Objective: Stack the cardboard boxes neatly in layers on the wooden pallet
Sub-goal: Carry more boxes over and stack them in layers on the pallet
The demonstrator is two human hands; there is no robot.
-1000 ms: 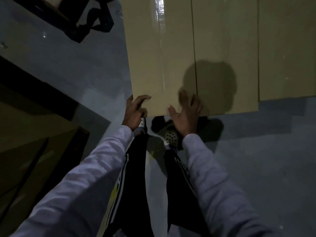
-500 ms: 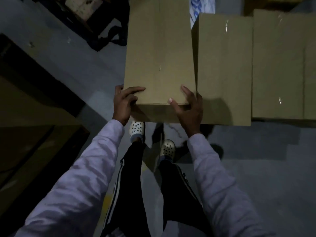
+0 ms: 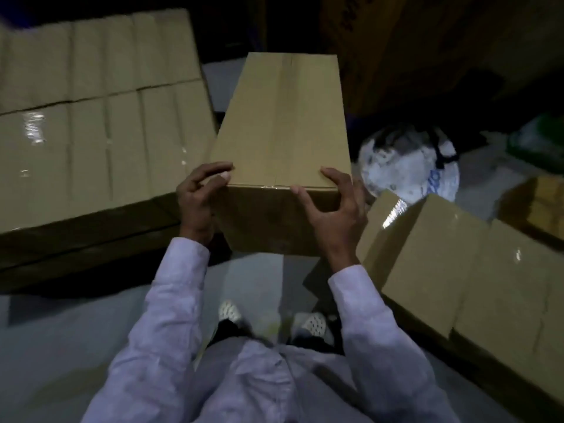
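Two white shoes (image 3: 230,311) on grey floor (image 3: 61,346), pale sleeves (image 3: 171,300) above them. Both hands clamped on one cardboard box (image 3: 283,126): left hand (image 3: 198,196) curls over its near left corner, right hand (image 3: 332,209) grips the near right corner, fingers spread. Box held up off the floor, between a taped stack of boxes (image 3: 91,117) on the left and a lower row of boxes (image 3: 457,264) on the right. White bundle (image 3: 409,166) lies beyond, right. Farther back too dark to tell.
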